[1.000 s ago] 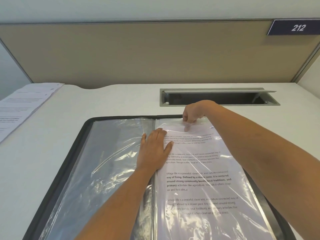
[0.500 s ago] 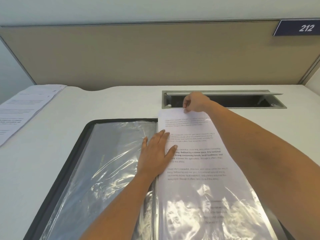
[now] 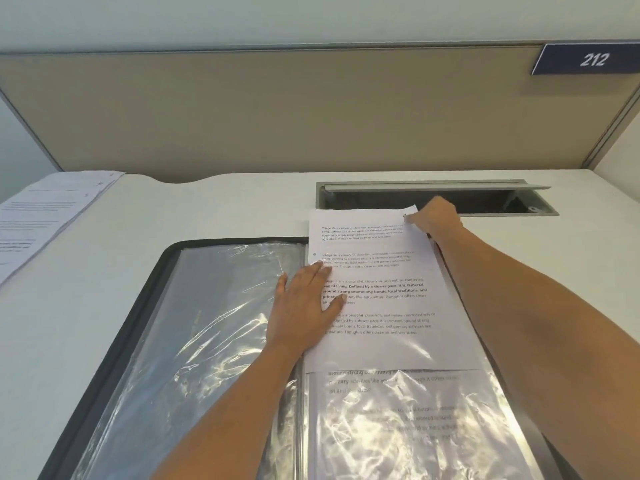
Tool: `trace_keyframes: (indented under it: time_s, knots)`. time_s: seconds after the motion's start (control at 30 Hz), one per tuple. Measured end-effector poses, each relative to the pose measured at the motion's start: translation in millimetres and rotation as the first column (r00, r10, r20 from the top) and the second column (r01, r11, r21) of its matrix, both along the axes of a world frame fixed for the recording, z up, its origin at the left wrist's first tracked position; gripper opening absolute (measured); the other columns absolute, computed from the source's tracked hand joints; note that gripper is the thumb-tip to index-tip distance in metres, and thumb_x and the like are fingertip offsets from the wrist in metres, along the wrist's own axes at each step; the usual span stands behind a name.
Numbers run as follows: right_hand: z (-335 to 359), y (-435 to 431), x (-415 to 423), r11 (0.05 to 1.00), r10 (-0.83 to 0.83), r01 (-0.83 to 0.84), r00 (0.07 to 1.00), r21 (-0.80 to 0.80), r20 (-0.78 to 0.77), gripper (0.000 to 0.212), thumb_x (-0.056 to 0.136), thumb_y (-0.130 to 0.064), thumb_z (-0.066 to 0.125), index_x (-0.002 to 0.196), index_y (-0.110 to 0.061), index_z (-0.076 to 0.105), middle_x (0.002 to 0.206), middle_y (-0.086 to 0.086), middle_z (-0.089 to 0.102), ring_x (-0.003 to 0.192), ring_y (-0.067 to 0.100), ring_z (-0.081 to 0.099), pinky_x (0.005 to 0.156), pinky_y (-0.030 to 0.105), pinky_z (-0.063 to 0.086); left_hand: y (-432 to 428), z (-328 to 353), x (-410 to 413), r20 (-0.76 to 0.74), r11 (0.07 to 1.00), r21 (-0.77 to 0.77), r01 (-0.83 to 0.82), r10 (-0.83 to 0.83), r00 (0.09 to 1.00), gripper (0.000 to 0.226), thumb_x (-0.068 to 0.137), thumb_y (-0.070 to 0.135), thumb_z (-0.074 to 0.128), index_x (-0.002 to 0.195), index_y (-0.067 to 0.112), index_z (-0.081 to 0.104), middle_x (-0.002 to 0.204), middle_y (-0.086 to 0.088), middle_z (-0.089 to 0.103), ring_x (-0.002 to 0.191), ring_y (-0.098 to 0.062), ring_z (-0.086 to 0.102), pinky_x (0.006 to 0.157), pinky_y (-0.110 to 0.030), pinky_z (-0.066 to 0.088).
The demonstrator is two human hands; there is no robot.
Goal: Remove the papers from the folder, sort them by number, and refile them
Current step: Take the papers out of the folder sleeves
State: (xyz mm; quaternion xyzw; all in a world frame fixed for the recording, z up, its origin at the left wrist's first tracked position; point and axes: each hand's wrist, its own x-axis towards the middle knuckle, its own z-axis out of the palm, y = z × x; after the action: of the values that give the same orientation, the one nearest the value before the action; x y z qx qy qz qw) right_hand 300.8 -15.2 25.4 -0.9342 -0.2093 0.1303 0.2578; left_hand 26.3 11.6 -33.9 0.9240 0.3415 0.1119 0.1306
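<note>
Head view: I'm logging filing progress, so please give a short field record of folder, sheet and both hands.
folder: open flat on desk
sheet: partly out of right-side plastic pocket, top edge past folder's far rim
left hand: flat, pressing near the spine, fingers on sheet's left edge
right hand: pinches sheet's top right corner
loose papers: far left of desk

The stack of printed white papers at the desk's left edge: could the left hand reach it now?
Probably yes. The left hand lies flat on the black clear-sleeved folder, holding nothing, and only bare white desk separates it from the stack of printed white papers.
</note>
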Motion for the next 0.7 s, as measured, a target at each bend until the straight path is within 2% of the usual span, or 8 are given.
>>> trace_keyframes:
  time_s: [0.1, 0.2, 0.3, 0.4, 0.47, 0.6, 0.67, 0.7]
  knots:
    - [-6, -10, 4, 1.0, -0.01, 0.014, 0.987, 0.02, -0.16, 0.05, 0.084, -0.029, 0.07, 0.119, 0.001, 0.053, 0.116, 0.015, 0.061, 0.085, 0.026, 0.051, 0.073, 0.031, 0.038, 0, 0, 0, 0.007, 1.0, 0.002, 0.004, -0.004, 1.0, 0.059, 0.096, 0.055, 0.028, 0.146, 0.025, 0.027, 0.154, 0.007, 0.023, 0.142, -0.009, 0.017, 0.117, -0.039, 0.001]
    - [-3, -11, 4, 0.996, 0.032, -0.014, 0.979, 0.092, -0.2, 0.039, 0.083, -0.024, 0.071, 0.112, 0.0, 0.057, 0.117, 0.014, 0.061, 0.081, 0.025, 0.057, 0.069, 0.029, 0.045, -1, 1, 0, 0.012, 1.0, -0.008, 0.003, -0.003, 1.0, 0.07, 0.087, 0.062, 0.017, 0.146, 0.026, 0.028, 0.154, 0.007, 0.024, 0.141, -0.009, 0.018, 0.117, -0.039, 0.001]
    - [0, -9, 3, 0.966, 0.062, 0.007, 0.964, 0.258, -0.258, 0.039, 0.083, -0.017, 0.071, 0.117, -0.003, 0.06, 0.119, 0.014, 0.061, 0.092, 0.026, 0.057, 0.083, 0.034, 0.047, -2, 1, 1, 0.011, 1.0, -0.007, -0.001, 0.001, 1.0, 0.079, 0.081, 0.068, 0.01, 0.146, 0.026, 0.028, 0.153, 0.008, 0.024, 0.141, -0.009, 0.018, 0.117, -0.039, 0.001]
    - [7, -5, 4, 0.922, 0.045, 0.069, 0.958, 0.381, -0.285, 0.033, 0.082, -0.015, 0.072, 0.113, -0.007, 0.064, 0.114, 0.011, 0.063, 0.091, 0.024, 0.056, 0.083, 0.032, 0.047, -2, 1, 1, 0.025, 1.0, -0.003, -0.004, 0.004, 1.0, 0.089, 0.073, 0.071, 0.001, 0.145, 0.027, 0.029, 0.152, 0.008, 0.026, 0.141, -0.009, 0.02, 0.116, -0.039, 0.002]
    - [12, -2, 5, 0.875, 0.026, 0.118, 0.957, 0.469, -0.289, 0.025, 0.083, -0.015, 0.071, 0.106, -0.009, 0.066, 0.108, 0.01, 0.064, 0.092, 0.024, 0.059, 0.089, 0.034, 0.05, -1, 0, 1, 0.025, 1.0, -0.004, -0.003, 0.003, 1.0, 0.089, 0.073, 0.071, 0.001, 0.145, 0.027, 0.029, 0.152, 0.008, 0.026, 0.141, -0.009, 0.02, 0.116, -0.039, 0.002]
    - [22, 5, 0, 0.724, 0.091, 0.142, 0.95, 0.676, -0.297, 0.005, 0.085, -0.012, 0.067, 0.086, -0.014, 0.062, 0.092, 0.006, 0.065, 0.082, 0.023, 0.061, 0.08, 0.036, 0.054, -1, 1, 1, 0.015, 1.0, 0.005, 0.001, -0.001, 1.0, 0.088, 0.073, 0.071, 0.002, 0.145, 0.027, 0.028, 0.152, 0.008, 0.026, 0.141, -0.009, 0.02, 0.117, -0.04, 0.002]
    - [22, 5, 1, 0.758, 0.154, 0.128, 0.918, 0.64, -0.366, 0.009, 0.084, -0.012, 0.069, 0.091, -0.012, 0.064, 0.095, 0.008, 0.068, 0.086, 0.026, 0.064, 0.081, 0.039, 0.055, -1, 0, 1, 0.014, 1.0, 0.003, 0.001, -0.001, 1.0, 0.088, 0.073, 0.07, 0.002, 0.145, 0.027, 0.028, 0.153, 0.008, 0.025, 0.141, -0.009, 0.02, 0.117, -0.039, 0.002]
    - [20, 3, 2, 0.812, 0.165, 0.118, 0.894, 0.572, -0.417, 0.02, 0.083, -0.013, 0.07, 0.101, -0.008, 0.064, 0.101, 0.011, 0.068, 0.09, 0.029, 0.065, 0.084, 0.042, 0.054, -1, 0, 1, 0.014, 1.0, 0.001, 0.001, -0.001, 1.0, 0.088, 0.073, 0.07, 0.002, 0.146, 0.027, 0.027, 0.153, 0.009, 0.025, 0.141, -0.009, 0.019, 0.117, -0.039, 0.002]
